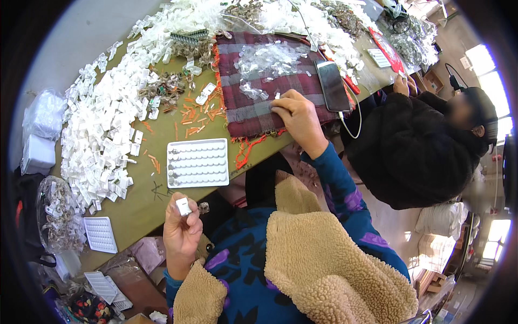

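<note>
My left hand [182, 237] is closed on a small white square plastic housing [183, 207], held up just off the table's front edge. A small clear-and-metal part [203, 207] sticks out beside its fingers. On a plaid cloth [245, 116], my right hand [300, 120] has its fingers pinched together, with a small clear plastic piece [277, 95] at the fingertips. Beyond that hand a loose pile of thin clear pieces [270, 59] lies on the cloth. Between my hands rests a white tray [216, 156] with rows of round pockets; small parts sit in its left column.
White housings [102, 146] heap across the table's left and far side. Orange strips [197, 116] and small metal parts [162, 86] lie near the cloth. A phone [333, 89] with a white cable rests at the cloth's right edge. Another person [415, 146] sits at my right.
</note>
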`<action>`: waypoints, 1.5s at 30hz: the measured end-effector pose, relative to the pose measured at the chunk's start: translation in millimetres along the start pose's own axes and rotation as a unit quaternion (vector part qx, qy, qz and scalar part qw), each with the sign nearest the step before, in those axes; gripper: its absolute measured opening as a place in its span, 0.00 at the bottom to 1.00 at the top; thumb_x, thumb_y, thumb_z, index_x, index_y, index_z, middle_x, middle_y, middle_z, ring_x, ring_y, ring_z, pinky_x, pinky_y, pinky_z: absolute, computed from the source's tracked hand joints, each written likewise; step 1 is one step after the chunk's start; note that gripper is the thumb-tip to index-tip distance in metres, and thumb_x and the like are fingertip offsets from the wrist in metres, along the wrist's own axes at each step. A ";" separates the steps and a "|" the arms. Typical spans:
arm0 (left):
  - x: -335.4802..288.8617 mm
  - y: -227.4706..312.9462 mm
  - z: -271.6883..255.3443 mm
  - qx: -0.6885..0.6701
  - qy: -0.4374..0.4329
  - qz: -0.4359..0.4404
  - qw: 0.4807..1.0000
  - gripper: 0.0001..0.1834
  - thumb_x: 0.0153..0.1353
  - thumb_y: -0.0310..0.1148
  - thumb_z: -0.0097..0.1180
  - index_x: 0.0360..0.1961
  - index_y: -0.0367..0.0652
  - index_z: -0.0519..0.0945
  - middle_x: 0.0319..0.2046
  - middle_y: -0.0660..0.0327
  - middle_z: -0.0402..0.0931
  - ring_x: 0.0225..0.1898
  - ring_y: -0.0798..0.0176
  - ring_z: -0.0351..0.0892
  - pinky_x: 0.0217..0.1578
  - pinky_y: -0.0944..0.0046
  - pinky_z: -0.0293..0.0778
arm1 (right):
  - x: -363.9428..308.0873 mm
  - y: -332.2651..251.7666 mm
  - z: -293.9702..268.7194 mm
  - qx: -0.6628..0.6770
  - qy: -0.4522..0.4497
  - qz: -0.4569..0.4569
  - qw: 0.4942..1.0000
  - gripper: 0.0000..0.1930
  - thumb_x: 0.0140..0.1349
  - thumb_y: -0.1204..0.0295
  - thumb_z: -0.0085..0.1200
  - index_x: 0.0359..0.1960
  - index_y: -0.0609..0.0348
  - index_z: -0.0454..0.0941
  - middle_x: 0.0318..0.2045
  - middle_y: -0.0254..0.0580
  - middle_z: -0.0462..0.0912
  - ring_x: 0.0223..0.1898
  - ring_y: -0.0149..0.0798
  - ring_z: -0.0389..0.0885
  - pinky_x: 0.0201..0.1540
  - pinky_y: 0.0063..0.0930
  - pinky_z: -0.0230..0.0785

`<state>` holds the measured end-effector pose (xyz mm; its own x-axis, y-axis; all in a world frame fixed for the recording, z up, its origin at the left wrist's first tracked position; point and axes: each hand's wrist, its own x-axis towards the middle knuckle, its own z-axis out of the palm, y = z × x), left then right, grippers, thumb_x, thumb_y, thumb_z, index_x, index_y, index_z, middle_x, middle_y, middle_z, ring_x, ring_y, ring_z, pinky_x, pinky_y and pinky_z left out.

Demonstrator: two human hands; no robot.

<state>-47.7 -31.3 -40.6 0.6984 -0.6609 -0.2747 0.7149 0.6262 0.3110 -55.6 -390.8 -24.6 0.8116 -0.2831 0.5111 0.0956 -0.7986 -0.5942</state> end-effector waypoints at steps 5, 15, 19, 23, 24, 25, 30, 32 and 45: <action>1.7 -3.1 1.7 0.019 0.008 0.003 1.000 0.14 0.67 0.37 0.56 0.49 0.41 0.73 0.38 0.50 0.78 0.29 0.67 0.76 0.22 0.73 0.72 | 2.1 2.9 3.7 -0.106 -0.074 -0.065 0.990 0.06 0.56 0.77 0.59 0.35 0.65 0.80 0.32 0.46 0.77 0.35 0.49 0.78 0.38 0.36 0.71; -2.8 -5.9 7.3 0.065 -0.011 0.045 0.997 0.14 0.69 0.30 0.51 0.52 0.34 0.74 0.43 0.45 0.79 0.35 0.63 0.82 0.37 0.65 0.83 | -27.4 -127.3 32.9 0.365 -0.243 0.188 0.879 0.04 0.65 0.82 0.51 0.38 0.69 0.78 0.26 0.35 0.79 0.29 0.26 0.80 0.32 0.20 0.73; -11.0 -1.1 7.9 0.063 -0.030 0.094 0.993 0.14 0.69 0.29 0.51 0.52 0.31 0.74 0.39 0.50 0.81 0.35 0.63 0.83 0.37 0.65 0.84 | -38.7 -169.9 58.5 0.356 -0.230 -0.016 0.906 0.05 0.60 0.85 0.54 0.36 0.67 0.78 0.39 0.43 0.80 0.39 0.32 0.80 0.38 0.23 0.74; -16.0 2.9 8.5 0.056 -0.037 0.112 0.991 0.14 0.69 0.27 0.50 0.51 0.30 0.75 0.37 0.52 0.81 0.34 0.64 0.84 0.36 0.65 0.84 | -41.9 -185.4 72.1 0.337 -0.211 -0.018 0.917 0.06 0.55 0.85 0.57 0.33 0.64 0.77 0.37 0.44 0.79 0.35 0.41 0.81 0.37 0.29 0.74; -16.1 3.3 8.2 0.053 -0.027 0.108 0.992 0.14 0.69 0.27 0.51 0.51 0.29 0.75 0.36 0.52 0.81 0.33 0.64 0.84 0.36 0.65 0.84 | -42.9 -185.7 73.2 0.329 -0.213 -0.013 0.920 0.06 0.55 0.85 0.57 0.33 0.64 0.77 0.37 0.44 0.79 0.35 0.41 0.81 0.37 0.29 0.74; -15.9 3.8 7.7 0.050 -0.023 0.107 0.993 0.14 0.69 0.27 0.51 0.51 0.29 0.75 0.36 0.53 0.81 0.33 0.64 0.84 0.36 0.65 0.84 | -43.8 -184.9 73.7 0.320 -0.215 -0.014 0.922 0.06 0.55 0.85 0.56 0.33 0.65 0.77 0.37 0.45 0.79 0.35 0.42 0.81 0.37 0.30 0.74; -14.0 0.0 6.9 0.088 0.016 0.114 0.989 0.13 0.69 0.27 0.51 0.51 0.29 0.75 0.35 0.54 0.82 0.32 0.64 0.84 0.34 0.66 0.83 | -51.1 -177.6 78.9 0.268 -0.195 -0.091 0.939 0.07 0.54 0.87 0.56 0.34 0.66 0.76 0.37 0.48 0.78 0.35 0.47 0.80 0.36 0.31 0.75; -14.1 -5.0 9.0 0.118 0.049 0.133 0.983 0.13 0.68 0.26 0.51 0.50 0.29 0.76 0.35 0.54 0.82 0.32 0.64 0.83 0.34 0.67 0.83 | -54.0 -176.8 82.8 0.258 -0.170 -0.128 0.943 0.07 0.53 0.87 0.55 0.34 0.67 0.76 0.37 0.49 0.78 0.35 0.49 0.80 0.36 0.32 0.75; -6.8 2.3 11.7 0.160 0.064 0.125 0.977 0.12 0.67 0.26 0.53 0.48 0.30 0.76 0.33 0.52 0.82 0.28 0.63 0.83 0.32 0.64 0.83 | -36.3 -167.8 80.5 0.319 -0.248 -0.029 0.914 0.04 0.55 0.83 0.60 0.32 0.63 0.80 0.38 0.44 0.81 0.38 0.42 0.82 0.41 0.30 0.74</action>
<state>-51.3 -30.2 -27.4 0.8632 -0.4336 -0.2588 0.4884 0.5869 0.6457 -54.7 -203.8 6.5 0.9410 0.1515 0.3027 0.3349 -0.2881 -0.8971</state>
